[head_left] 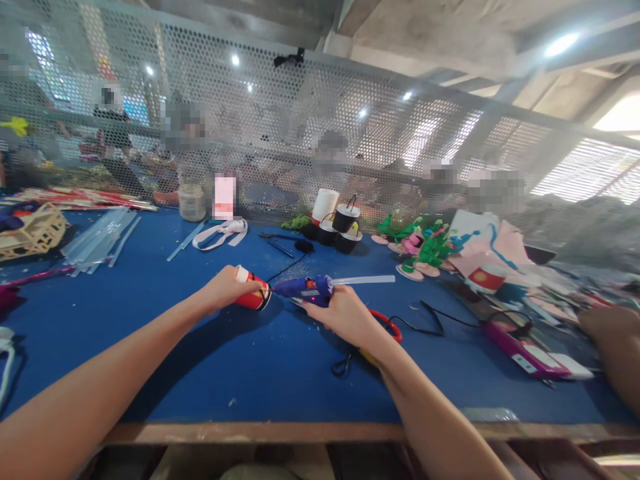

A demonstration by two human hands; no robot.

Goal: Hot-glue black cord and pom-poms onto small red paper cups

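My left hand is closed around a red paper cup, tilted on its side with its dark-edged end facing right. In my right hand is a blue hot glue gun, its nozzle pointing left at the cup's dark-edged end. Whether the tip touches the cup I cannot tell. A clear glue stick sticks out of the gun's back, and a small red light shows on its side. Beneath my right wrist lie orange-handled scissors, partly hidden, and a black cord.
Several glue sticks, a white ribbon and a glass jar lie left. Behind stand stacked cups, black pots and green craft plants. A purple power strip is right, near another person's hand. A perforated metal screen bounds the back.
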